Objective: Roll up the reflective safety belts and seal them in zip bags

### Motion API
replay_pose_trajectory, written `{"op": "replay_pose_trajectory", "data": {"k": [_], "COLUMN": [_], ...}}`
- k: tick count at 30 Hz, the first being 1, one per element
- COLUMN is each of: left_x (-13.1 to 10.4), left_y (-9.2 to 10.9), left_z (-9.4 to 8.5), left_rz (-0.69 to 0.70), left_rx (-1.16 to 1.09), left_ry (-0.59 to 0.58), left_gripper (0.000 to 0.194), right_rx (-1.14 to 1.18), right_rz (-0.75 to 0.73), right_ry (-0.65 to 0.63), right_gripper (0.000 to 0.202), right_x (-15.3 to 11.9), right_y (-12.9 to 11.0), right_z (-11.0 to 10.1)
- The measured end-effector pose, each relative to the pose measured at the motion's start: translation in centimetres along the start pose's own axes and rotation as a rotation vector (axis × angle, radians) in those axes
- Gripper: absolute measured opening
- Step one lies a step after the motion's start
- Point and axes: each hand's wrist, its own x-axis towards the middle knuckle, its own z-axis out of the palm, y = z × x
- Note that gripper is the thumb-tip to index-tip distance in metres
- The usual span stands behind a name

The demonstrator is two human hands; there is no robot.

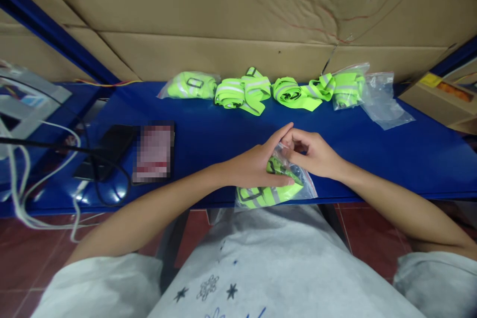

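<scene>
A clear plastic bag (257,198) with a neon green reflective strap in it lies at the table's front edge. My left hand (257,165) rests over the bag, thumb pressed on its near part and fingers reaching to its opening. At the bag's upper edge, my right hand (315,153) has its fingers curled and closed on the plastic, touching my left fingertips. Along the back of the table sit a bagged green strap (192,85), a rolled strap (242,92), another partly unrolled strap (292,93) and a second bagged strap (348,88).
Clear plastic bags (385,102) lie at the back right, near a cardboard box (439,104). At left are a phone (153,151), a black device (108,151) and tangled white cables (22,174). Cardboard (208,54) lines the back of the blue table (208,134).
</scene>
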Motion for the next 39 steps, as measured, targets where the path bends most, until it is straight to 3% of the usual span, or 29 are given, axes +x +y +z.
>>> {"op": "replay_pose_trajectory", "data": {"k": [18, 23, 27, 31, 35, 39], "left_x": [0.1, 0.2, 0.1, -0.1, 0.1, 0.3], "left_y": [-0.2, 0.0, 0.3, 0.1, 0.0, 0.2], "left_z": [0.2, -0.1, -1.5, -2.7, -2.3, -1.4], "left_rz": [-0.028, -0.015, -0.117, -0.195, -0.191, -0.228], "left_rx": [-0.032, -0.093, -0.265, -0.347, -0.369, -0.486], "left_ry": [0.021, 0.079, -0.046, -0.113, -0.028, 0.138], "left_gripper": [0.119, 0.105, 0.094, 0.101, 0.092, 0.082], "right_rx": [0.087, 0.017, 0.017, 0.042, 0.061, 0.06], "right_rz": [-0.022, -0.052, -0.053, -0.03, -0.025, 0.004], "right_ry": [0.015, 0.044, 0.112, 0.278, 0.363, 0.296], "right_gripper": [0.021, 0.02, 0.024, 0.032, 0.038, 0.042], "right_x": [-0.1, 0.0, 0.1, 0.3, 0.6, 0.9], "right_y": [-0.1, 0.2, 0.2, 0.1, 0.2, 0.6], "right_z": [-0.3, -0.3, -0.4, -0.9, -1.2, -1.4]}}
